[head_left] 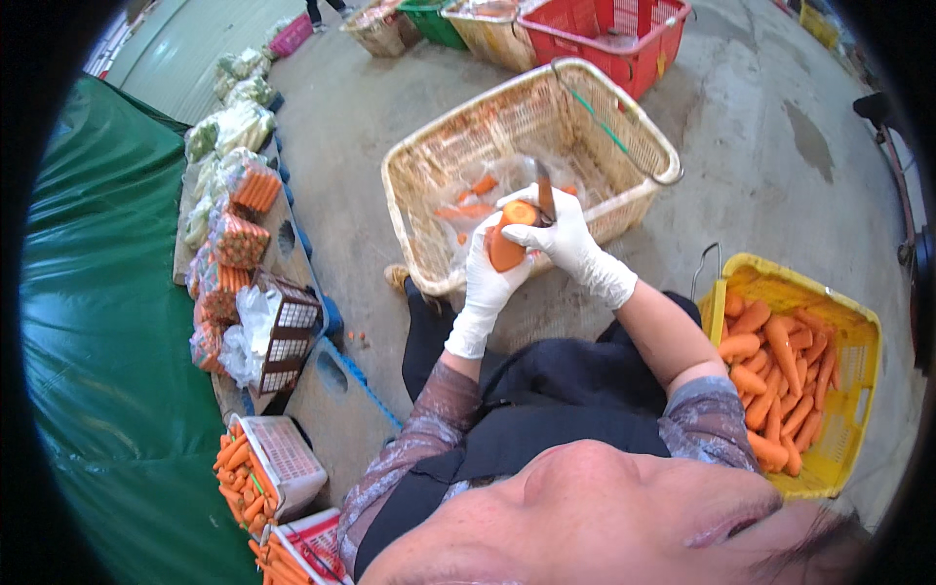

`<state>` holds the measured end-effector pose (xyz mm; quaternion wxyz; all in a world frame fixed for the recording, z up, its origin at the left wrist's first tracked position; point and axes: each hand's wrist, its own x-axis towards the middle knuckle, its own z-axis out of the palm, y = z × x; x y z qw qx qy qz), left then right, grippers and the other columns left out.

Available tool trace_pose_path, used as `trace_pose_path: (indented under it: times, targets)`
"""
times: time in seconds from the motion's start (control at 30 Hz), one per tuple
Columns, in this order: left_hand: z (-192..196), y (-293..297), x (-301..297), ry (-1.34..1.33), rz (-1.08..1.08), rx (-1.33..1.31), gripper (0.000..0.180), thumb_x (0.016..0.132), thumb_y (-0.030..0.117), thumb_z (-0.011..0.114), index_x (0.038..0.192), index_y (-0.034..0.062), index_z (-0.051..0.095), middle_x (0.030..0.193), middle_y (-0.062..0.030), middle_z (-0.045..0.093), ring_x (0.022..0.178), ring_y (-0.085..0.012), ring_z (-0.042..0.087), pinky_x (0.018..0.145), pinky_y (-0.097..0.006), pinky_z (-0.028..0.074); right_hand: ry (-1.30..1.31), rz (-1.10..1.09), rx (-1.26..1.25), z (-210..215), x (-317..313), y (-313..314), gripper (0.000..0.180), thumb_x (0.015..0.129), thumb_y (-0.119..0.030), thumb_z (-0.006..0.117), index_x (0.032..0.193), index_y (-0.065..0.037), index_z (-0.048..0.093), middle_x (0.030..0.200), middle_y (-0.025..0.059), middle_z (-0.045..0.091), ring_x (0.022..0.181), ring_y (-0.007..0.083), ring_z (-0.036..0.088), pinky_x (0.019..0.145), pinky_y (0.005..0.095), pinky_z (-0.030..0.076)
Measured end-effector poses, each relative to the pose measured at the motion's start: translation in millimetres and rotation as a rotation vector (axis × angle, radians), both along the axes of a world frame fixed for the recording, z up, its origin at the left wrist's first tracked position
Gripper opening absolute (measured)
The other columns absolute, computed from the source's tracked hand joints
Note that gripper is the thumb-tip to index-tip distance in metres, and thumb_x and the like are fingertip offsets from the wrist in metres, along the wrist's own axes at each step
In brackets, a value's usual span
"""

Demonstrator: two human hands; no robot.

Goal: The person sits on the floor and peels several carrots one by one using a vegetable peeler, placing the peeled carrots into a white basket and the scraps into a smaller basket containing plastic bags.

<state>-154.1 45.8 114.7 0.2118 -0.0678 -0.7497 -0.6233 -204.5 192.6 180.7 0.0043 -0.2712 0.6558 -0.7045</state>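
Observation:
White gloves cover both of my hands, held above the near side of a dirty white plastic crate (pixel 397 210). My left hand (pixel 490 276) wraps around a thick carrot (pixel 506 252), whose pale orange cut end faces up. In my right hand (pixel 573 244) is a knife (pixel 545 191) with a dark, brownish blade pointing up beside that cut end. The knife's handle is hidden by my fingers, which touch the carrot too. Inside the crate lie clear plastic bags (pixel 507 174) and orange carrot scraps (pixel 484 184).
A yellow crate (pixel 869 390) of carrots stands at my right. Bagged carrots (pixel 241 241) and a brown crate (pixel 292 336) sit on a pallet at left, with carrot-filled crates (pixel 292 456) nearer. Red (pixel 655 54) and green (pixel 434 21) crates stand beyond. A green tarp (pixel 117 322) borders the left.

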Motion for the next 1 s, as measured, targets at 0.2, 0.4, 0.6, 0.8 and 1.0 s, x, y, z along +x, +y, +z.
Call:
trace_pose_path:
  times: [0.2, 0.4, 0.6, 0.8, 1.0]
  targets:
    - [21.7, -38.1, 8.6, -0.182, -0.157, 0.318, 0.064, 0.074, 0.013, 0.076, 0.130, 0.0010, 0.045, 0.126, -0.0094, 0.051, 0.120, -0.0205, 0.048, 0.102, -0.035, 0.038, -0.518, -0.010, -0.239, -10.9, -20.6, 6.9, 0.031, 0.083, -0.028, 0.067, 0.102, -0.005, 0.068, 0.067, -0.0055, 0.051, 0.056, 0.0046, 0.040, 0.052, 0.0208, 0.031]
    - [-1.1, -47.4, -11.5, -0.115, -0.008, 1.364, 0.046, 0.087, 0.025, 0.068, 0.124, 0.0036, 0.052, 0.121, -0.0089, 0.058, 0.113, -0.0202, 0.054, 0.098, -0.034, 0.044, -0.517, 0.089, 0.076, -27.6, -13.0, -2.0, 0.038, 0.079, -0.033, 0.073, 0.105, -0.004, 0.067, 0.070, -0.0026, 0.057, 0.060, 0.0056, 0.049, 0.054, 0.0231, 0.039]
    - [-8.5, -47.4, -15.0, -0.083, -0.131, 1.309, 0.046, 0.086, 0.037, 0.068, 0.122, 0.0128, 0.052, 0.118, -0.0082, 0.055, 0.109, -0.0227, 0.052, 0.097, -0.042, 0.045, -0.106, 0.206, 0.659, -35.7, -16.1, -3.4, 0.062, 0.076, -0.057, 0.067, 0.109, -0.004, 0.066, 0.094, 0.0127, 0.069, 0.089, 0.0253, 0.066, 0.082, 0.0353, 0.049]
    - [0.3, -50.6, -12.6, -0.475, -0.006, 0.839, 0.033, 0.084, 0.015, 0.070, 0.112, 0.0064, 0.056, 0.084, -0.0044, 0.061, 0.070, -0.0181, 0.061, 0.061, -0.032, 0.053, 0.297, -0.202, 0.723, -18.5, -21.4, 10.9, 0.030, 0.079, -0.040, 0.069, 0.093, -0.013, 0.070, 0.080, 0.0115, 0.068, 0.074, 0.0273, 0.067, 0.068, 0.0369, 0.052]
    - [0.8, -23.1, -12.9, -0.231, 0.056, 0.101, 0.044, 0.075, 0.006, 0.077, 0.113, 0.0029, 0.056, 0.102, -0.0037, 0.063, 0.093, -0.0128, 0.060, 0.084, -0.028, 0.049, 0.572, -0.257, 0.912, -21.7, -14.9, 10.1, 0.012, 0.072, -0.024, 0.066, 0.071, -0.013, 0.062, 0.067, 0.0090, 0.064, 0.064, 0.0315, 0.064, 0.059, 0.0435, 0.050]
